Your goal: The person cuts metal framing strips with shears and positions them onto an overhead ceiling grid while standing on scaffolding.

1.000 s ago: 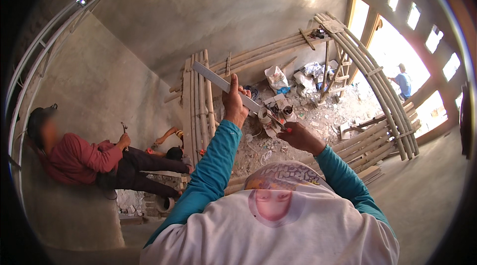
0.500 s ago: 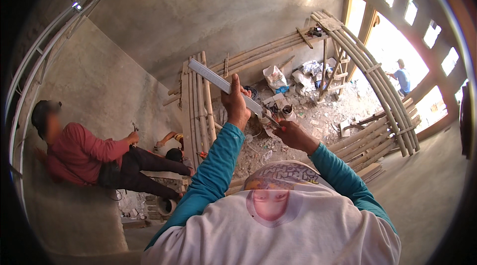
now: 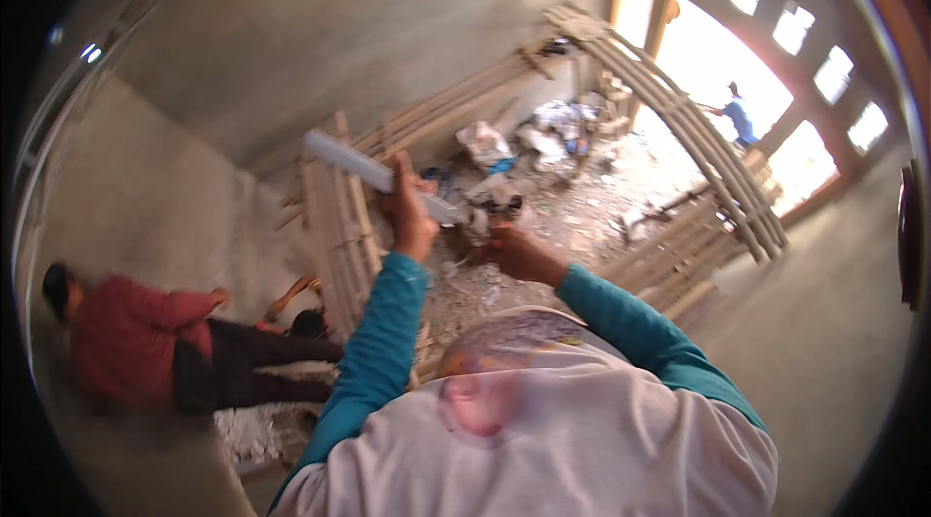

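Note:
My left hand [image 3: 412,216] is closed round a long grey metal channel [image 3: 347,160], which slants from the upper left down toward my other hand. At the channel's lower right end, my right hand [image 3: 527,253] grips a red-handled tool [image 3: 497,244] that looks like tin snips. Motion blurs its jaws, so I cannot tell whether they bite on the metal. Both hands are held out in front of my chest, above the rubble floor.
Bamboo-pole scaffolds stand at the left [image 3: 335,211], along the back wall and at the right [image 3: 679,129]. Sacks [image 3: 485,144] and rubble lie below. A person in a red shirt [image 3: 141,333] is at the left, with another person's arm [image 3: 291,299] beyond. Outside the doorway is someone in blue [image 3: 739,117].
The whole view has swung, so the room and both hands sit further left in the picture. The channel stays in my left hand and the red-handled tool at its end. The picture is blurrier.

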A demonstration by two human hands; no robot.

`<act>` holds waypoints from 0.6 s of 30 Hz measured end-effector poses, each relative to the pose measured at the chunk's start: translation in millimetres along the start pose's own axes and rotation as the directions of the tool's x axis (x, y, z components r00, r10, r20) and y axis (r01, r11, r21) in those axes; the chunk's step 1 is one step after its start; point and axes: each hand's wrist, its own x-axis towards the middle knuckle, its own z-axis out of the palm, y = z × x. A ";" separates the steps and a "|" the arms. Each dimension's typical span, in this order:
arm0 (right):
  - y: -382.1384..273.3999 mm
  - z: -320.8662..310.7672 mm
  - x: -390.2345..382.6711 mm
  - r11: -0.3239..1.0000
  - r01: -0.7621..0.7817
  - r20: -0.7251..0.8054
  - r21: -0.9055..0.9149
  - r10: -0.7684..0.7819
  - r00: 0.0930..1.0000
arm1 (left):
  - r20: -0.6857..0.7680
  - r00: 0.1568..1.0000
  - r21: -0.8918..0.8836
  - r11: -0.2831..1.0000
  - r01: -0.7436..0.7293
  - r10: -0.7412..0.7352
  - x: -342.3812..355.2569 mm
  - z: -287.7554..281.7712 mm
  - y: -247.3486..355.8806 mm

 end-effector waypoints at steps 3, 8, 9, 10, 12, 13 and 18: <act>-19.4 -4.3 9.8 0.997 -0.011 0.107 -0.079 0.020 0.994 | -0.034 0.998 0.026 0.998 -0.059 0.060 14.3 -26.2 -2.3; -91.8 -69.5 22.9 0.909 -0.384 0.234 -0.159 0.413 0.880 | 0.358 0.862 0.558 0.659 -0.505 0.359 -10.2 -17.3 -28.3; -90.2 -68.4 22.0 0.911 -0.373 0.250 -0.174 0.407 0.878 | 0.464 0.795 0.610 0.510 -0.607 0.391 -13.8 -17.8 -35.1; -88.3 -68.0 20.9 0.912 -0.364 0.265 -0.191 0.405 0.875 | 0.479 0.811 0.640 0.498 -0.585 0.336 -16.2 -21.6 -38.2; -74.9 -69.1 15.5 0.906 -0.352 0.279 -0.235 0.410 0.869 | 0.281 0.911 0.579 0.704 -0.412 0.302 -8.8 -16.5 -42.4; -58.3 -54.7 12.1 0.933 -0.277 0.295 -0.232 0.338 0.894 | 0.179 0.950 0.523 0.793 -0.312 0.256 -3.2 -16.9 -42.3; -38.3 -48.8 -19.4 0.926 -0.372 0.271 -0.055 0.373 0.888 | -0.007 0.999 0.309 0.950 -0.042 0.046 33.3 -50.1 -23.9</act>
